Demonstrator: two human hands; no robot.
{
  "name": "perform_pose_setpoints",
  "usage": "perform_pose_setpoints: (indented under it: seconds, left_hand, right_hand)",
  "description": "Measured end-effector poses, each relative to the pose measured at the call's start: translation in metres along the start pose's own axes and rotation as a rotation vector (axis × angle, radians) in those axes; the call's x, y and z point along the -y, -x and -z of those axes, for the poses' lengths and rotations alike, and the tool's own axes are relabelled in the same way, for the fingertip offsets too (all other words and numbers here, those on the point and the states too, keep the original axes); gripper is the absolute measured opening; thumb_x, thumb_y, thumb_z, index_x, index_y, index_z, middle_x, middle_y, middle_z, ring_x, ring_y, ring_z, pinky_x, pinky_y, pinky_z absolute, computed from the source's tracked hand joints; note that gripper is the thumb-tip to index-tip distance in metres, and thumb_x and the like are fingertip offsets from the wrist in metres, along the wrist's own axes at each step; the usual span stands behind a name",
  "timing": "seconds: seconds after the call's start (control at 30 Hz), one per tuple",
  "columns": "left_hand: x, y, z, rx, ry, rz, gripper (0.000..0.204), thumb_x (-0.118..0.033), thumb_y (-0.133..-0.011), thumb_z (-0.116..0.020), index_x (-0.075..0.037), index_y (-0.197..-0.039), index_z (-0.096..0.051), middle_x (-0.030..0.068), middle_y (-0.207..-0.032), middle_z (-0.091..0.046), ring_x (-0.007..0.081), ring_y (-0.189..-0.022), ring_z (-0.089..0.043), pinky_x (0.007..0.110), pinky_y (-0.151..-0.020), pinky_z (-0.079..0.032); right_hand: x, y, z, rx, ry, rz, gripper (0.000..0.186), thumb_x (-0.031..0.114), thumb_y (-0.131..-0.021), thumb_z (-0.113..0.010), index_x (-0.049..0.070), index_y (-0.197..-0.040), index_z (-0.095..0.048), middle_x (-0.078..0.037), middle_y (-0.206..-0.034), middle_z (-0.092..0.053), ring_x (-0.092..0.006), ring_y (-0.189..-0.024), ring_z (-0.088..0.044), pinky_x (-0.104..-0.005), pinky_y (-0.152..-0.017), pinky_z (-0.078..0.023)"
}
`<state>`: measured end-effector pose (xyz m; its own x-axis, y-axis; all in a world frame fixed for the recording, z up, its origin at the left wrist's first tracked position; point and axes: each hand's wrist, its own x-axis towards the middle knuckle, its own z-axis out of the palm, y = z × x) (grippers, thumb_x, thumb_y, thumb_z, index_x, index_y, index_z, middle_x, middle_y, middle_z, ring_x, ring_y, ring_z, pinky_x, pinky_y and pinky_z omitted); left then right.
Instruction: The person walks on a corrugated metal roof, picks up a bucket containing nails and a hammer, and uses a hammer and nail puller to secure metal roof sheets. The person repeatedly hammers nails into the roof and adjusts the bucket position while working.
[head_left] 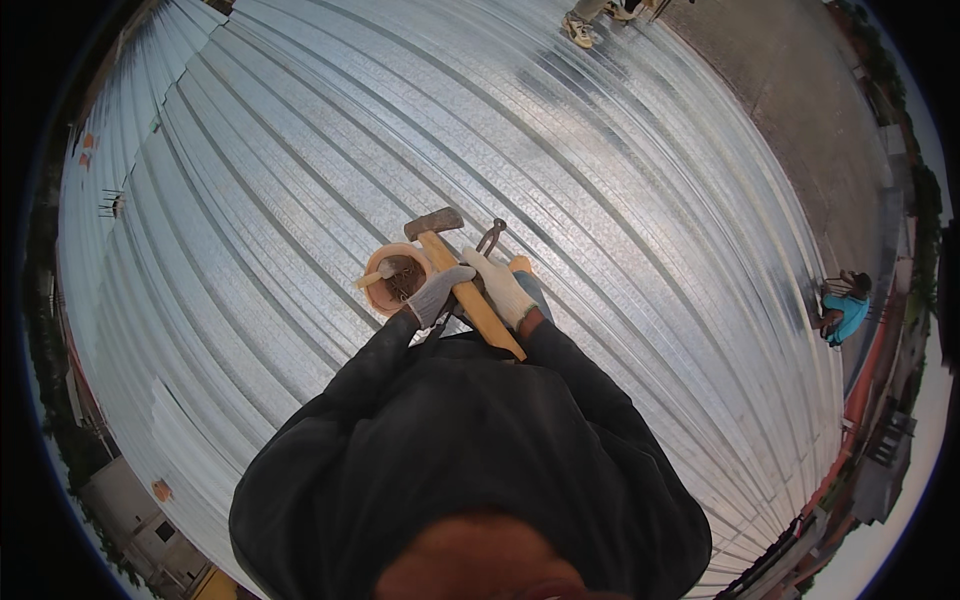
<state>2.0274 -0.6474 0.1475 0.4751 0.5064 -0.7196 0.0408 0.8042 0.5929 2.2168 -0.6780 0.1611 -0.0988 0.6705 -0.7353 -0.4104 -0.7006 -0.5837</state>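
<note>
In the middle of the frame, the left hand (440,290), in a grey glove, was wrapped around a big hammer (476,306) by its wooden handle. The right hand (503,287), in a white glove, was at the dark pincers (490,238); I could not tell how it gripped them. A round orange pot (376,299) was just left of the hammer.

- An outdoor building site, up on a metal roof
- Ribbed, galvanised roofing sheets (300,130) spread almost to the rim of the view
- Thin dark rods (112,204) stick up at the left
- A wooden-handled hammer (474,300) and a small bucket (379,302)
- Building (120,495) and open sky (915,440) beyond the edges
</note>
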Motion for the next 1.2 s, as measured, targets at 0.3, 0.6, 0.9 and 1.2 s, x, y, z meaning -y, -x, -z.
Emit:
perform_pose_setpoints:
  seconds: [0.3,0.6,0.9,1.2]
  left_hand:
    - [-0.101,-0.086,-0.112,-0.024,0.263,-0.268,0.055,-0.023,-0.102,-0.077,0.002,-0.15,-0.063,0.0201,-0.149,-0.072,0.0295,-0.122,-0.075,0.04,-0.104,-0.061]
    - [-0.117,-0.186,-0.025,-0.321,0.662,-0.172,0.075,-0.024,-0.101,-0.078,0.002,-0.168,-0.055,0.0209,-0.151,-0.071,0.0313,-0.127,-0.073,0.048,-0.109,-0.061]
    - [-0.136,-0.266,0.005,-0.442,0.84,-0.119,0.071,-0.021,-0.103,-0.075,0.0,-0.167,-0.054,0.0204,-0.148,-0.071,0.0313,-0.122,-0.074,0.045,-0.108,-0.063]
    - [-0.126,-0.255,-0.001,-0.506,0.882,-0.039,0.064,-0.02,-0.104,-0.074,0.004,-0.161,-0.057,0.0167,-0.144,-0.072,0.0281,-0.122,-0.075,0.039,-0.107,-0.064]
  right_hand:
    - [0.159,-0.123,0.131,-0.322,-0.281,0.154,0.025,0.033,-0.114,-0.072,0.009,-0.112,-0.066,-0.006,-0.093,-0.072,-0.0209,-0.072,-0.07,-0.0427,-0.062,-0.063]
    - [0.22,-0.168,0.228,-0.142,-0.086,-0.132,0.011,0.022,-0.114,-0.069,0.012,-0.11,-0.067,-0.003,-0.085,-0.07,-0.0172,-0.072,-0.069,-0.036,-0.067,-0.061]
    - [0.311,-0.237,0.208,-0.054,-0.033,-0.27,0.014,0.021,-0.114,-0.07,0.01,-0.122,-0.066,-0.001,-0.088,-0.068,-0.0139,-0.071,-0.065,-0.0325,-0.066,-0.056]
    - [0.312,-0.308,0.209,-0.101,0.33,-0.447,0.021,0.031,-0.113,-0.072,0.011,-0.116,-0.07,0.001,-0.084,-0.068,-0.0125,-0.067,-0.065,-0.033,-0.063,-0.056]
